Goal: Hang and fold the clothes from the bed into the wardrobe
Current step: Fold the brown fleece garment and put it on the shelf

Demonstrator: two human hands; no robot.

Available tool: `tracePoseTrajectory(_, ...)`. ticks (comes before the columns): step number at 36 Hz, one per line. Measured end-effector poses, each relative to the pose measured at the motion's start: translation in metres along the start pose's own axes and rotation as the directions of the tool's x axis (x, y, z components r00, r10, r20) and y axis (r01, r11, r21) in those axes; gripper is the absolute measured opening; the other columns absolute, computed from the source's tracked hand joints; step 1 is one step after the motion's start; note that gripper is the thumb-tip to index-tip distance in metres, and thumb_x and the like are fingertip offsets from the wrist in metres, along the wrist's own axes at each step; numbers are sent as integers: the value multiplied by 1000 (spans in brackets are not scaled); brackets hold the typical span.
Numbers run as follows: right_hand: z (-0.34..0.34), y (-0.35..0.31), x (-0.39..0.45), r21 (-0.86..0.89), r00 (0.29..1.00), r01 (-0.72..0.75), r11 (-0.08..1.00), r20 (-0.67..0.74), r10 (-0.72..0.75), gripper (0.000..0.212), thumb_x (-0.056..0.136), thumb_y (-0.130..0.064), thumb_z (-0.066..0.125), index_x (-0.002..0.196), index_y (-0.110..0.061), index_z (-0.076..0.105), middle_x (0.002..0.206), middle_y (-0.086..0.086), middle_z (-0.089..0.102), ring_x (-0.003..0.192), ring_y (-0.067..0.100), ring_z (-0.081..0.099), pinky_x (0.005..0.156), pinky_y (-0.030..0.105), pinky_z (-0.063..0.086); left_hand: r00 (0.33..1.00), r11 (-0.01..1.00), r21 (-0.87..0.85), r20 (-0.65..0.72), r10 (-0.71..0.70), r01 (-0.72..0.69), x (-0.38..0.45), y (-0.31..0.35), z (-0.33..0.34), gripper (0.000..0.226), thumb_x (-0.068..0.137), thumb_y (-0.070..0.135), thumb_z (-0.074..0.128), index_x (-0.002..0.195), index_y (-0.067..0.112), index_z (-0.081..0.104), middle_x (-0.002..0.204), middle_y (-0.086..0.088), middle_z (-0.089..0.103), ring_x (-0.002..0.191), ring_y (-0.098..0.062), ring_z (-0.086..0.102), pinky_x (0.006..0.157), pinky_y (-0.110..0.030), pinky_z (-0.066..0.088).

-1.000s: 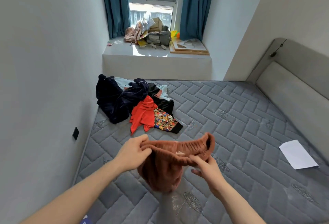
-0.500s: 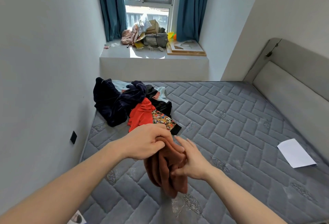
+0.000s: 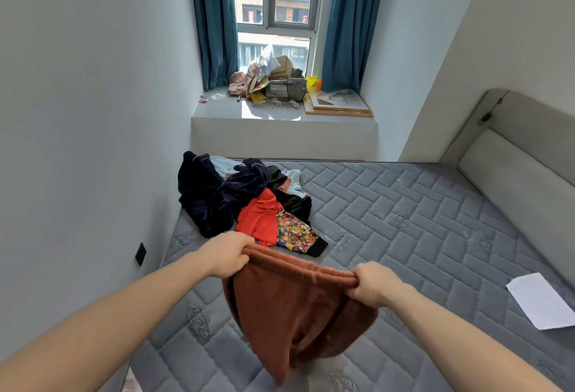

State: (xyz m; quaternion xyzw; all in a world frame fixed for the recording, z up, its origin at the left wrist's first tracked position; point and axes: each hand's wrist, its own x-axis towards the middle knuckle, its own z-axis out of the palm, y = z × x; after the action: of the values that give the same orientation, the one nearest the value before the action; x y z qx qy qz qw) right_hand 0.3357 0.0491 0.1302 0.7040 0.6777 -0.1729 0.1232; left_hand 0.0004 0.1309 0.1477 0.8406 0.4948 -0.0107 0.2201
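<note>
Wide stretch of bare grey quilted mattress (image 3: 404,220) to the right and ahead, bounded by the white wall (image 3: 77,142) tight on the left, the padded headboard (image 3: 513,173) on the right and the window ledge (image 3: 280,114) at the far end. A white sheet of paper (image 3: 543,300) lies near the right edge, well apart from everything else. Front and centre, the rust-brown garment (image 3: 295,307) hangs above the mattress, its gathered waistband stretched taut: left hand (image 3: 228,256) fingers curled round one end, right hand (image 3: 373,282) fingers curled round the other. The fabric looks soft and fleecy, drooping in folds. Beyond it, the clothes pile (image 3: 245,205) sits by the left wall, navy, red, black and a multicoloured print. No readable writing anywhere.
</note>
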Motion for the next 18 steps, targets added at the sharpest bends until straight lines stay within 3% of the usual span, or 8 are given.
tracePoseTrajectory(3, -48, 1, 17, -9, 992, -30, 1000, -121, 29, 26, 89, -44, 58, 98, -23, 70, 110, 7, 72, 109, 30, 66, 85, 34, 52, 991, 999, -33, -129, -48, 44, 30, 3, -37, 24, 85, 13, 54, 68, 29, 49, 84, 6, 63, 89, -23, 63, 72, -32, 43)
tracePoseTrajectory(6, -123, 0, 32, 92, 921, -26, 995, -386, 59, 22, 96, -36, 56, 105, -25, 73, 110, 7, 73, 112, 34, 64, 89, 38, 52, 938, 991, -120, -333, -95, 58, 59, 15, -104, 22, 90, 8, 50, 86, 24, 64, 101, -5, 70, 103, -30, 63, 84, -33, 48)
tracePoseTrajectory(8, -180, -2, 35, 170, 824, 13, 985, -560, 86, 19, 95, -26, 56, 100, -21, 74, 103, 12, 71, 106, 39, 63, 85, 41, 53, 867, 985, -167, -483, -120, 43, 73, 30, -159, 23, 92, 6, 48, 92, 19, 66, 107, -11, 70, 104, -32, 61, 91, -37, 49)
tracePoseTrajectory(12, -289, -2, 24, 157, 576, 102, 982, -815, 70, 31, 89, -5, 52, 107, -18, 73, 106, 16, 58, 102, 41, 55, 82, 44, 51, 663, 983, -164, -746, -68, -84, 72, 72, -267, 30, 89, 2, 47, 77, 28, 59, 84, 3, 60, 84, -21, 53, 74, -28, 39)
tracePoseTrajectory(16, -363, -3, 3, 122, 313, 222, 967, -949, 48, 48, 83, 7, 45, 109, -21, 74, 110, 10, 54, 105, 36, 50, 81, 36, 44, 491, 985, -34, -869, 53, -167, 54, 103, -346, 19, 86, 5, 48, 88, 13, 66, 90, -1, 60, 86, -23, 53, 75, -30, 40)
tracePoseTrajectory(18, -382, -2, -6, 87, 217, 281, 956, -976, 25, 48, 84, 9, 44, 107, -21, 74, 110, 6, 54, 107, 31, 47, 83, 32, 39, 427, 979, 55, -894, 135, -195, 44, 111, -369, 16, 86, 7, 50, 91, 10, 65, 93, -2, 58, 87, -23, 51, 77, -32, 41)
